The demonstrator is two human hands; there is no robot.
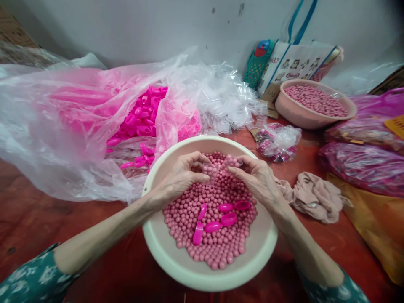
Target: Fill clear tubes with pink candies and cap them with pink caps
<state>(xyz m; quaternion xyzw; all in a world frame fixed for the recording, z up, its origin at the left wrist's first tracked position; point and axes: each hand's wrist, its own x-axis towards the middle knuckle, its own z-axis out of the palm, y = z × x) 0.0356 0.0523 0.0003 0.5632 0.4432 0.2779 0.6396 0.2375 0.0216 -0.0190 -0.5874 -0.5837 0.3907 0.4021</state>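
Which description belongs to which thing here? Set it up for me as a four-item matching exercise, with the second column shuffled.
Things
1. cloth
2. tote bag
3. peach bowl
4. left hand

Descriptions
A. filled with pink beads
B. pinching a small clear piece
C. crumpled on the red surface
D. white, with blue handles

Pairs: 1-C, 2-D, 3-A, 4-B

beads [221,246]: smooth | pink pieces [213,227]: glossy plastic | rag [317,198]: matt cloth
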